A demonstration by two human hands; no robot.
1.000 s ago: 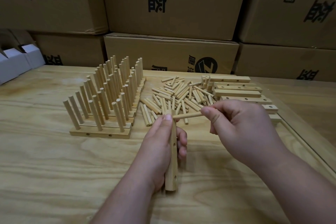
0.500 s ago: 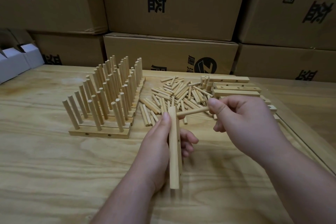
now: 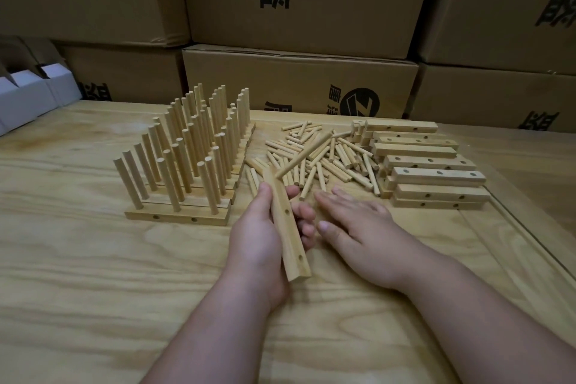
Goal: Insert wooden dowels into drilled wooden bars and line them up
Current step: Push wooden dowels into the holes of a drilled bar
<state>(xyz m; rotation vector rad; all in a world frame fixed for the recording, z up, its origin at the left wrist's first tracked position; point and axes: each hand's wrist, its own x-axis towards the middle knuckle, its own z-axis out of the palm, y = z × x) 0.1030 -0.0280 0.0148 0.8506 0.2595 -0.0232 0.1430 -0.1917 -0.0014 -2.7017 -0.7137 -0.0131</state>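
Wooden bar (image 3: 286,224) gripped in left hand (image 3: 258,243) over mid-table (image 3: 93,274), one dowel (image 3: 304,154) seated at far end, slanting over loose dowels (image 3: 324,159). Right hand (image 3: 358,227) just beside, fingers flat, spread, holding nothing. Finished rows (image 3: 184,159) left; undowelled bars (image 3: 427,165) right, near table edge.

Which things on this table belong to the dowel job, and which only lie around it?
Belong to the job:
- drilled wooden bar, gripped by the left hand, one round wooden dowel inserted
- right hand, open
- pile of loose wooden dowels
- stack of empty drilled bars
- finished bars with upright dowels

Lying about:
- brown cardboard boxes
- small white boxes
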